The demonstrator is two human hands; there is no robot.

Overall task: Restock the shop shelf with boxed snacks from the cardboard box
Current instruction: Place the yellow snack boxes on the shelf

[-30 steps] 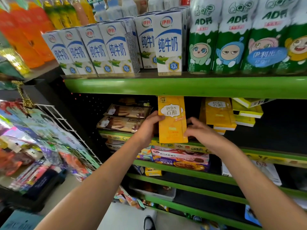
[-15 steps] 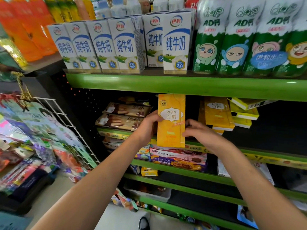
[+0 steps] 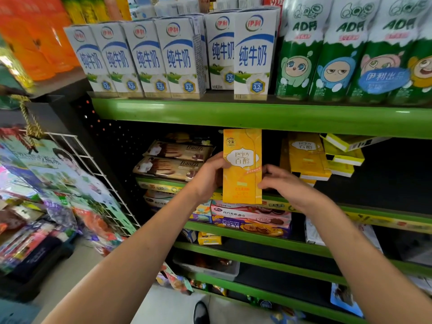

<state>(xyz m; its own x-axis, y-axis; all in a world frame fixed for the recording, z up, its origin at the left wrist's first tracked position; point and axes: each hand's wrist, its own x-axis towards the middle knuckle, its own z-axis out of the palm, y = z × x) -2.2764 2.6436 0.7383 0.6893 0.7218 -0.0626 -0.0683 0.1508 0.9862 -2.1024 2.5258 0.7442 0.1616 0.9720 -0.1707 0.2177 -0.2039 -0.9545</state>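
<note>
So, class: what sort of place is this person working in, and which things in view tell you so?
Most likely a small grocery or convenience shop. Green shelves carry rows of identical milk cartons, a wire rack holds hanging snack packets, and both hands hold an upright yellow snack box at the shelf.

One view only, head-mounted and wide-angle; straight lines bow toward the frame edges. The camera faces a green shop shelf (image 3: 257, 118) from close range, looking forward and slightly downward. The milk cartons (image 3: 177, 57) at 12 o'clock sit above lens height and lean outward with distortion. Both forearms enter from 6 o'clock and converge near centre, where the left hand (image 3: 208, 176) and right hand (image 3: 280, 183) meet around a yellow snack box (image 3: 242, 167). A wire rack (image 3: 93, 174) fills 9 o'clock. Floor and a shoe tip (image 3: 201, 312) show at 6 o'clock. No second view exists for overlap.
</note>
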